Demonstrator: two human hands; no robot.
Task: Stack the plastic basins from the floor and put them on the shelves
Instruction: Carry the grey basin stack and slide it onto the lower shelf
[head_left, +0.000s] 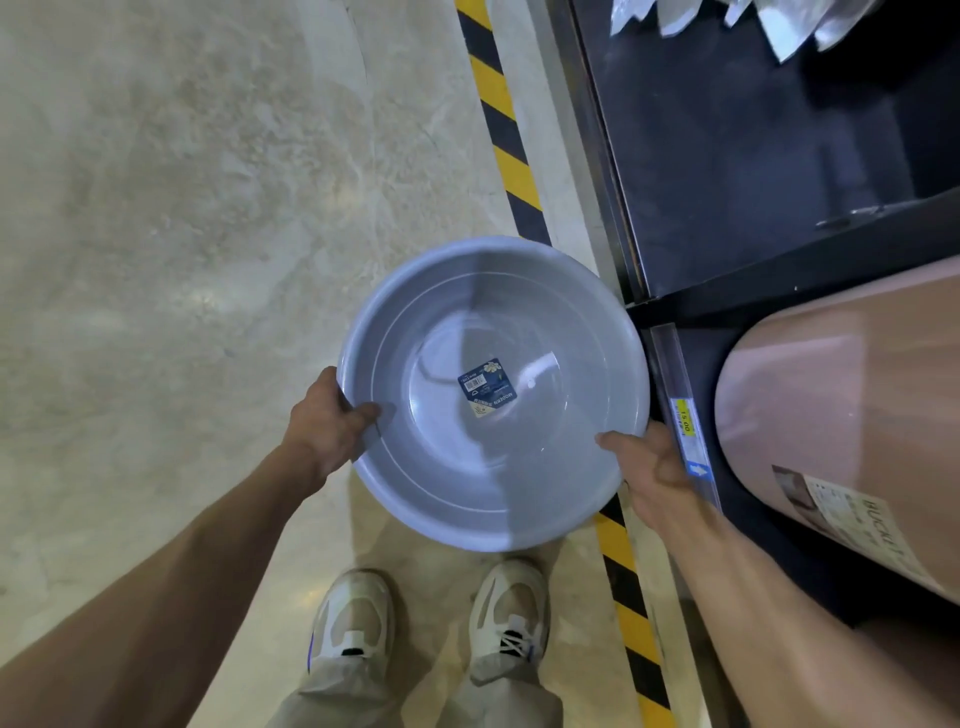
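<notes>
Shoes: two beige trainers (434, 618) on pale concrete floor (182, 208).
Hands: left hand (328, 422) and right hand (655, 467) each grip the rim, thumbs inside.
Basin: one round grey plastic basin (483, 467), held level above floor, one label (487, 387) inside.
Shelving: black metal shelf (727, 156) just right; one pink plastic bucket (857, 415).

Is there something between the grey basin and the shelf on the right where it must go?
On the near shelf, a large pink bucket lies just right of the grey basin, filling that space. The dark shelf bay further ahead looks free at its front. Both the left hand and right hand grip the rim.
</notes>
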